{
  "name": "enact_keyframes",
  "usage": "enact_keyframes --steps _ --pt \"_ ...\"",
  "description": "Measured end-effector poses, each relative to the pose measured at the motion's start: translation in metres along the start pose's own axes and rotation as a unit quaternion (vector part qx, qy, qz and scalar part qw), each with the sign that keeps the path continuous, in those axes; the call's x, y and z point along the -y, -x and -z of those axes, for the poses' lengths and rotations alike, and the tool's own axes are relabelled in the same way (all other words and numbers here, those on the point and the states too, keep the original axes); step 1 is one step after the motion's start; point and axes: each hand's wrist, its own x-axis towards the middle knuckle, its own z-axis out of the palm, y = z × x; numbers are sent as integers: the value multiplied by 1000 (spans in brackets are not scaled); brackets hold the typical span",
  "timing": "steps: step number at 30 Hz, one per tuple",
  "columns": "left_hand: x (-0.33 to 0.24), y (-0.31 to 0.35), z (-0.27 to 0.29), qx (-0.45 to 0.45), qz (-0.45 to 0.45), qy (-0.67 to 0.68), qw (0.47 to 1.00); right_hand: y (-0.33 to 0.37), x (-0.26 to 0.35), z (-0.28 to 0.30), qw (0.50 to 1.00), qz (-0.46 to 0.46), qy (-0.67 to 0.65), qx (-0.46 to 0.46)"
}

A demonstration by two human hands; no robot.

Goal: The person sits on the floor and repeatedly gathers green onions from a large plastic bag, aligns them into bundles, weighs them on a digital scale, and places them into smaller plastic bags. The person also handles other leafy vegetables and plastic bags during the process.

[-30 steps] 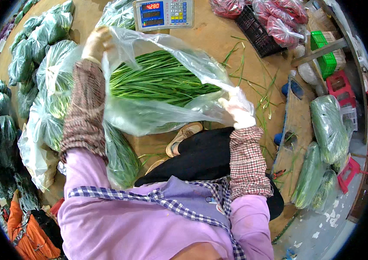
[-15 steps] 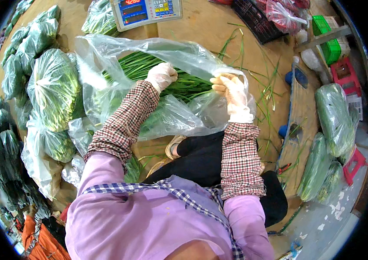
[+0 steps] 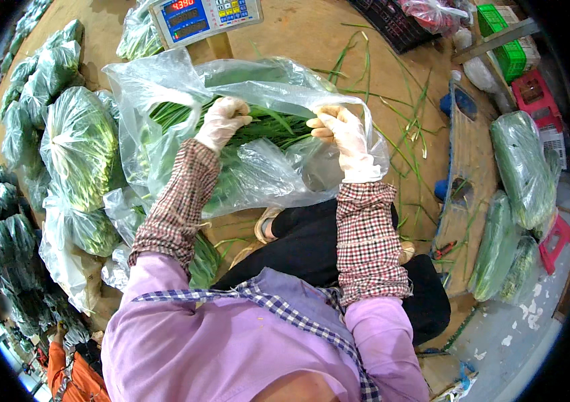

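A clear plastic bag (image 3: 258, 184) lies spread on its side in front of me, its mouth gaping. Long thin green leaves, like garlic chives (image 3: 269, 127), show through the opening. My left hand (image 3: 224, 122), in a thin whitish glove, is closed over the leaves, next to a loop of the bag's film; what its fingers pinch cannot be made out. At the bag's right end, my right hand (image 3: 344, 137), gloved too, has its fingers curled on the film, with the bag's edge passing around it. Both forearms wear checked sleeve covers.
A digital scale (image 3: 206, 19) stands beyond the bag. Bagged greens (image 3: 80, 137) crowd the left side; more long bags (image 3: 525, 171) lie right. Loose leaves (image 3: 411, 127) litter the brown surface. A black crate (image 3: 392, 23) sits far right. A person in orange (image 3: 74, 375) is at lower left.
Both hands have shifted left, the left one farther, and the bag's near-left film has risen. The whole view has moved slightly. The scale's lit display has changed.
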Motion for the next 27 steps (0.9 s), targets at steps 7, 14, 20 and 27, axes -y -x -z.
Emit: enact_keyframes --steps 7,14,20,27 --pt "-7 37 20 -87 227 457 855 -3 1 -7 998 1 23 54" --pt "-2 48 16 -154 234 505 816 -1 1 -8 998 4 26 51" --pt "-4 55 24 -157 226 495 824 -1 2 -13 999 0 7 48" --pt "-124 49 33 -175 83 514 836 2 3 -5 999 0 41 23"
